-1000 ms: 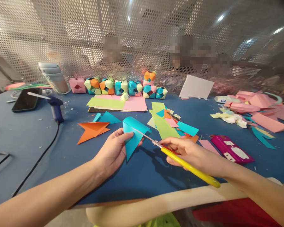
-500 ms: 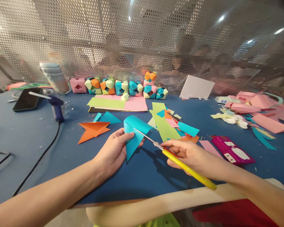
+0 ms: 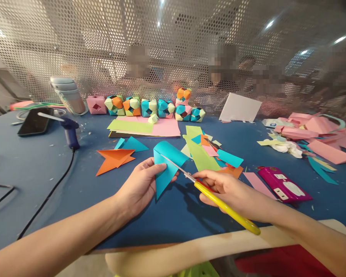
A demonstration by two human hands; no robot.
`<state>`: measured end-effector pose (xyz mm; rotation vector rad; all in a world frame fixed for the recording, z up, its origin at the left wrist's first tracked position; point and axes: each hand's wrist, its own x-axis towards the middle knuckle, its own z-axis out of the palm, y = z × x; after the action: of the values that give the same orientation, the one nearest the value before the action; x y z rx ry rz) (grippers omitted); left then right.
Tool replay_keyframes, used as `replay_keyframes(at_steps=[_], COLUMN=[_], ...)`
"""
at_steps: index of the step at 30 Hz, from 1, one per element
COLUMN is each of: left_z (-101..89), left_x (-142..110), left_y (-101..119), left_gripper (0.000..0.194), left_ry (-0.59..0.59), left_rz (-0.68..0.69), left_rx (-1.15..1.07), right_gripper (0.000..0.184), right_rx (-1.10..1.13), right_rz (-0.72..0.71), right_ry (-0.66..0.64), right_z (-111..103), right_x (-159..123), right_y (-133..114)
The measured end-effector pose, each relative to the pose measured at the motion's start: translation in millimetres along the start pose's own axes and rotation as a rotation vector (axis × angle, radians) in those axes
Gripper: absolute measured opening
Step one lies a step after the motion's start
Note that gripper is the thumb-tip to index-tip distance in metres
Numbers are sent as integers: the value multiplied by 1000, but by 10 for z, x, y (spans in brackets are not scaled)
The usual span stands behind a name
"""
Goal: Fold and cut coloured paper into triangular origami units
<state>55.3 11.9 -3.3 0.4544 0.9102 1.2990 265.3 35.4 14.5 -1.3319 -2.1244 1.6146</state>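
Note:
Between thumb and fingers, my left hand (image 3: 142, 179) pinches a sheet of blue paper (image 3: 167, 152), whose upper part curls over. My right hand (image 3: 222, 190) is closed around yellow-handled scissors (image 3: 225, 207). Their blades lie across the blue paper and point to its upper left corner. Left of the paper, folded orange paper (image 3: 115, 161) and folded blue paper (image 3: 134, 144) rest on the table. Paper strips and scraps, among them a long light green strip (image 3: 203, 154), lie behind my right hand.
Along the perforated metal screen stands a row of folded paper balls (image 3: 148, 107). A blue glue gun (image 3: 70, 132) with its cord, a phone (image 3: 36, 122) and a bottle (image 3: 69, 96) are at left. Pink scraps (image 3: 331, 150) and a magenta packet (image 3: 285, 184) lie at right.
The scissors have slid slightly left and further along the blue paper, with the blades looking more closed. My left hand still holds the paper, a touch further right in view.

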Motion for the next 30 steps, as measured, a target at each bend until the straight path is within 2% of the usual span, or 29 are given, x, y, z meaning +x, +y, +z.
replay_keyframes(at_steps=[7, 12, 17, 25, 30], left_z=[-2, 5, -8, -1, 27], left_x=[-7, -22, -22, -32, -32], left_y=[5, -6, -20, -15, 3], left_gripper=[12, 10, 10, 8, 23], left_ry=[-10, -59, -109, -91, -37], left_rz=[-18, -36, -46, -68, -63], left_rx=[-1, 26, 30, 8, 12], right_gripper=[44, 45, 43, 46, 47], right_rx=[96, 36, -12, 35, 51], right_rz=[-62, -29, -58, -39, -44], right_ry=[4, -10, 1, 21, 28], right_z=[19, 19, 33, 42, 52], right_x=[57, 47, 59, 80, 72], right_y=[189, 86, 12, 129, 150])
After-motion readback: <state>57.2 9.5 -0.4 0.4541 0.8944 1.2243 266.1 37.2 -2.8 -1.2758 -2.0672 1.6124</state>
